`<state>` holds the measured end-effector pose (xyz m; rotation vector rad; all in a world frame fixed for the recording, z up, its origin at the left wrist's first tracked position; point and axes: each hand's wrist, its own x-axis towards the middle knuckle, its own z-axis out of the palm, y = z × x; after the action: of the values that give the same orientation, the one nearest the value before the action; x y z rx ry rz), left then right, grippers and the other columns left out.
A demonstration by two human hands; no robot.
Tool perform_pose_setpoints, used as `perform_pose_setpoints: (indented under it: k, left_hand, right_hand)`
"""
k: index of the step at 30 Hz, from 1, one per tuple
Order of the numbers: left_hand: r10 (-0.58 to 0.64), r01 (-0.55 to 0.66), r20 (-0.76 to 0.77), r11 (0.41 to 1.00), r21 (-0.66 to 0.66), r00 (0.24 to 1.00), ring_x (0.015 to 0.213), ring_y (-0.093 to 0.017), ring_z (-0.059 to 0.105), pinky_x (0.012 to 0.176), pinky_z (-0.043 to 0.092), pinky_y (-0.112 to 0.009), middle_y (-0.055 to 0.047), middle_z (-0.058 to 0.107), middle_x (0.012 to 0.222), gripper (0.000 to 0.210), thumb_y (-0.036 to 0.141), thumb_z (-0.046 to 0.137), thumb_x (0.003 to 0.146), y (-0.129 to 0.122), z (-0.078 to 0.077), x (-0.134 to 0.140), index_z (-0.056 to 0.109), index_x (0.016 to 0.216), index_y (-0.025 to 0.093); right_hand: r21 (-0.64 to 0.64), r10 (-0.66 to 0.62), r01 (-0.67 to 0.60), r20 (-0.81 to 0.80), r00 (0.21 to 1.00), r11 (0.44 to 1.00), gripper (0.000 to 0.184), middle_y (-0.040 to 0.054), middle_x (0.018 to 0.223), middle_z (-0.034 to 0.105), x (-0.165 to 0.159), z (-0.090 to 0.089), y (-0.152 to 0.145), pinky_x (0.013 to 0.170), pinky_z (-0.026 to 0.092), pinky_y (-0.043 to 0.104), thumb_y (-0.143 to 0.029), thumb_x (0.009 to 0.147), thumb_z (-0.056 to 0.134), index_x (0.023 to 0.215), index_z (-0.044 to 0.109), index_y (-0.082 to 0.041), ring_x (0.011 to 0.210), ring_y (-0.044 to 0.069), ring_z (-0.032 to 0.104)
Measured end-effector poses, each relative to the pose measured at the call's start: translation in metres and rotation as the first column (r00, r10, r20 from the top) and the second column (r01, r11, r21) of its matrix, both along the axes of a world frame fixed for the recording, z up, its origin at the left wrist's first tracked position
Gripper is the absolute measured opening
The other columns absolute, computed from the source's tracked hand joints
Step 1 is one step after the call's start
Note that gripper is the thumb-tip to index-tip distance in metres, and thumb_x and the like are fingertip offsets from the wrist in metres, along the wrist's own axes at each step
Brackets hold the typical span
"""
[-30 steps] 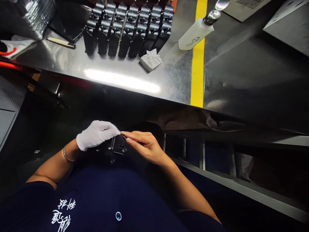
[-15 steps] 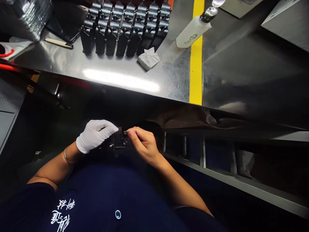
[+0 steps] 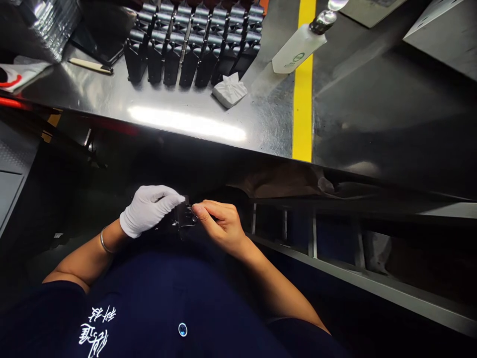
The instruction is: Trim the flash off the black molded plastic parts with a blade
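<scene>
Black metal part (image 3: 182,215) sits slightly below and left of the middle of the frame, held in the air between the two hands in front of the shirt; its outline melts into the dark background. White-gloved, the left hand (image 3: 149,211) has thumb and fingers pressed together on the part's upper edge. Bare, the right hand (image 3: 221,223) pinches thumb and forefinger on a thin metal piece (image 3: 189,208) right beside it; whether this piece touches the part cannot be told. At lower left, the dark blue shirt (image 3: 156,303) carries white embroidered characters (image 3: 97,330) in two lines, turned away from the usual reading direction; the shorter line looks like 科技, while the other cannot be read with certainty. Across the top runs a metal table (image 3: 261,117), with rows of black parts (image 3: 194,47) at upper centre and a white tissue pack (image 3: 230,92) just in front of them. Near the yellow stripe (image 3: 302,109), a whitish bottle (image 3: 296,52) bears a round green emblem and tiny green lettering, too small to read.
</scene>
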<state>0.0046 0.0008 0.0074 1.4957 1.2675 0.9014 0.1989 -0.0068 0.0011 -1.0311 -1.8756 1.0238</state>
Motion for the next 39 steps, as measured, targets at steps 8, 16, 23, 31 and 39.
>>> perform_pose_setpoints:
  k: [8,16,23,31,39]
  left_hand:
    - [-0.025,0.027,0.047,0.999,-0.043,0.999,0.062,-0.014,0.065,0.061,0.050,-0.022,-0.005,0.072,0.069,0.034,0.046,0.062,0.082,0.001,0.005,0.002,0.072,0.069,0.016]
    - [-0.050,0.069,0.102,0.979,-0.191,0.994,0.057,-0.013,0.061,0.053,0.047,-0.021,-0.004,0.070,0.065,0.034,0.045,0.063,0.080,-0.001,0.011,0.004,0.071,0.067,0.014]
    - [0.003,0.008,0.101,0.994,-0.113,0.995,0.059,-0.014,0.062,0.056,0.048,-0.022,-0.004,0.070,0.065,0.035,0.046,0.063,0.080,0.001,0.006,0.003,0.070,0.067,0.014]
    - [0.036,-0.023,0.094,0.991,-0.133,0.995,0.059,-0.014,0.062,0.056,0.048,-0.022,-0.004,0.069,0.064,0.035,0.047,0.064,0.079,0.002,0.003,0.005,0.069,0.066,0.014]
    - [0.023,-0.005,0.099,0.984,-0.176,0.995,0.057,-0.013,0.060,0.053,0.047,-0.021,-0.004,0.069,0.064,0.031,0.042,0.065,0.078,0.000,0.008,0.007,0.069,0.066,0.014]
  right_hand:
    - [0.068,-0.032,0.031,0.007,0.999,0.997,0.025,-0.0002,0.057,0.056,0.000,0.001,0.001,0.046,0.040,0.022,-0.019,0.092,0.049,0.072,0.063,-0.018,0.048,0.009,0.048]
    - [-0.050,0.289,-0.294,-0.081,0.954,0.955,0.039,-0.0021,0.050,0.045,0.013,0.001,0.008,0.044,0.034,0.023,-0.028,0.096,0.045,0.058,0.051,-0.019,0.045,0.008,0.041]
    - [0.014,0.109,-0.108,-0.078,0.991,0.994,0.029,0.0017,0.058,0.056,0.014,0.004,0.005,0.050,0.043,0.025,-0.026,0.096,0.044,0.073,0.061,-0.018,0.052,0.011,0.052]
    - [0.192,0.096,-0.099,0.026,0.995,0.976,0.021,0.0026,0.063,0.062,0.010,0.003,0.006,0.053,0.045,0.024,-0.013,0.091,0.048,0.076,0.061,-0.018,0.055,0.011,0.056]
    - [0.057,0.211,-0.210,-0.007,0.977,0.976,0.028,-0.0026,0.054,0.046,0.015,0.004,0.007,0.046,0.033,0.023,-0.017,0.094,0.045,0.067,0.054,-0.018,0.047,0.008,0.041]
